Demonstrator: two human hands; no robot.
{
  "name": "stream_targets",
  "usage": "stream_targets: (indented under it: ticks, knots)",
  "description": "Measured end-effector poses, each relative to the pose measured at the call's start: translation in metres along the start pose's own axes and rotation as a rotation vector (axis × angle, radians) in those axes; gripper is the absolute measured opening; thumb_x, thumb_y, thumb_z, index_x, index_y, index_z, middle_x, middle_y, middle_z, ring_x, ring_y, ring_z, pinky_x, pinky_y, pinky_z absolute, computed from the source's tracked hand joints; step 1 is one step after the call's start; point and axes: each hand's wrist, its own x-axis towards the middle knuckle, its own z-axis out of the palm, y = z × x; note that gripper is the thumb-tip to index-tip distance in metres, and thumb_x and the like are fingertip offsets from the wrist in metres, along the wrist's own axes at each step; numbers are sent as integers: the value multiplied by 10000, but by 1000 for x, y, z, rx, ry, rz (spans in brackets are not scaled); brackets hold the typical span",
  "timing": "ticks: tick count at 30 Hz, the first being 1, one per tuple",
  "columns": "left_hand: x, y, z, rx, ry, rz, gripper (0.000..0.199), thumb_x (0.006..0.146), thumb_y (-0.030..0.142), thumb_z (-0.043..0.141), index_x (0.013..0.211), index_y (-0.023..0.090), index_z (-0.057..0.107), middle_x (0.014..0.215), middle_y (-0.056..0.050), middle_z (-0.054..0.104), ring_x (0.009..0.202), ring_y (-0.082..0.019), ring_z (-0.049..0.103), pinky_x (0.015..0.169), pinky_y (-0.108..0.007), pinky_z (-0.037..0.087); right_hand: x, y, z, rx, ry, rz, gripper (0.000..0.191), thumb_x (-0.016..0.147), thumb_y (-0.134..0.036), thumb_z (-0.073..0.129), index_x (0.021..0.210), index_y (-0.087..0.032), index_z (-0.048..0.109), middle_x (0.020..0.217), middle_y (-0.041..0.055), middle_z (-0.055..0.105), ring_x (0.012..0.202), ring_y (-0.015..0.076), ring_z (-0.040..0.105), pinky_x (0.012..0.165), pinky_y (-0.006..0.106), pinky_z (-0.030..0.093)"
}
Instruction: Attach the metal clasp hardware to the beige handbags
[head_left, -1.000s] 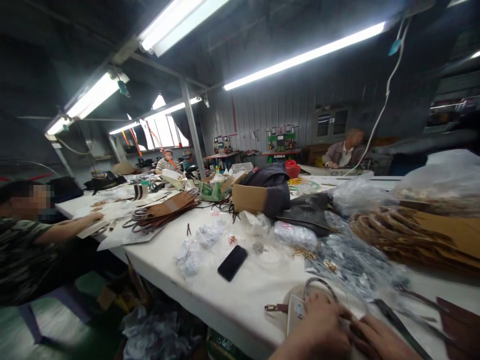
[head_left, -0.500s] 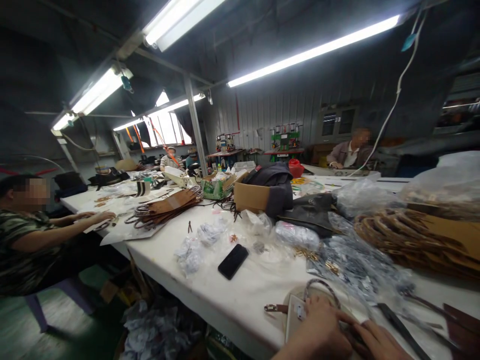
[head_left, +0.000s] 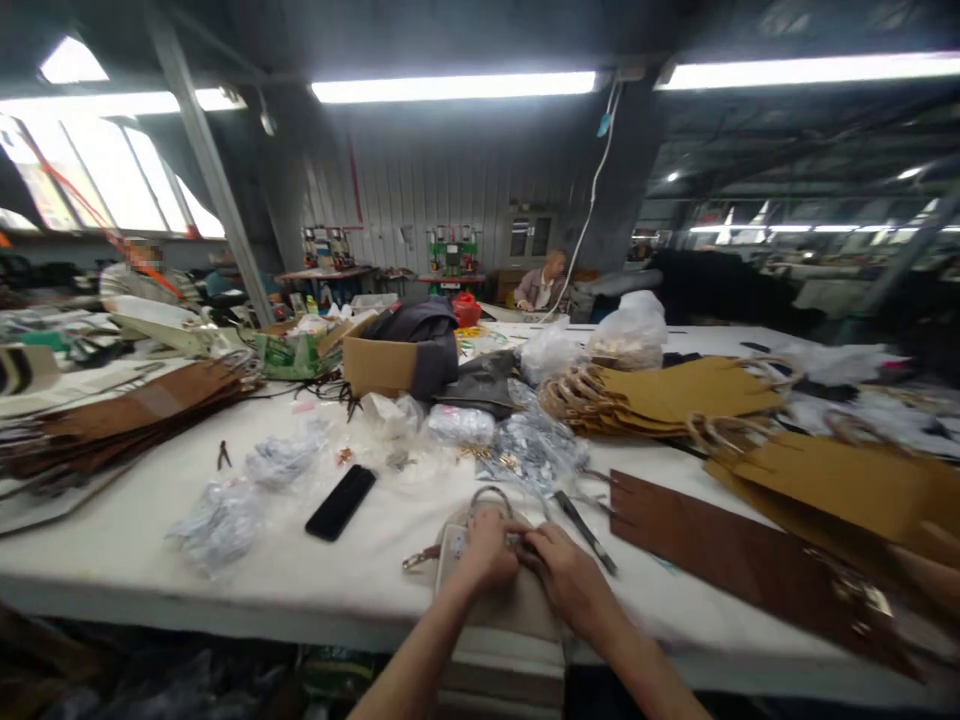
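A pale beige handbag (head_left: 510,650) lies at the table's front edge, with a looped handle (head_left: 489,492) at its far end. A brown strap with a metal clasp (head_left: 421,557) sticks out on its left. My left hand (head_left: 491,548) is closed on the upper part of the bag, just below the handle. From the right, my right hand (head_left: 566,570) is closed on the bag too, its fingertips meeting those of the left. What lies under the fingers is hidden. A black flat-bladed tool (head_left: 585,532) lies right of the bag.
A black phone (head_left: 341,502), pliers (head_left: 223,455) and crumpled plastic bags (head_left: 225,525) lie to the left. Beyond are a cardboard box (head_left: 379,366) and small gold fittings (head_left: 476,452). Brown panels (head_left: 720,540) and tan pieces (head_left: 675,390) lie right. Another person's hand (head_left: 930,570) shows at the right edge.
The view has swung to the right, so the bag and my hands now appear nearer the middle. Both hands remain on the bag. The tan and brown pieces on the right have come into fuller view.
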Motion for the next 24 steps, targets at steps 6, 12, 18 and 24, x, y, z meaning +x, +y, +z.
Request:
stream_targets:
  ticks: [6, 12, 18, 24]
  knots:
    - [1, 1, 2, 46, 57, 25, 434, 920, 163, 729, 1310, 283, 878, 1236, -135, 715, 1260, -387, 639, 1183, -486, 464, -2, 2, -25, 458, 154, 192, 309, 1034, -425, 714, 1178, -213, 885, 1196, 105, 845, 1110, 271, 774, 996, 389, 614]
    - [2, 1, 3, 81, 40, 37, 397, 913, 163, 738, 1264, 271, 889, 1192, -132, 710, 1272, -401, 625, 1193, -514, 439, -6, 7, -9, 612, 92, 379, 436, 879, -446, 871, 1227, -185, 884, 1025, 67, 873, 863, 224, 773, 817, 332, 628]
    - [2, 0, 5, 80, 49, 25, 365, 915, 188, 753, 1254, 239, 881, 1200, -136, 714, 1303, -402, 581, 1199, -503, 425, 2, 2, -3, 480, 96, 327, 314, 908, -446, 839, 1109, -215, 909, 1023, 65, 880, 875, 233, 774, 817, 332, 614]
    - [3, -1, 6, 132, 24, 19, 366, 996, 282, 718, 1329, 221, 858, 1301, -162, 706, 1296, -424, 603, 1176, -514, 431, 3, 4, 2, 489, 85, 326, 279, 898, -413, 857, 1086, -215, 915, 1020, 64, 880, 927, 235, 778, 901, 342, 588]
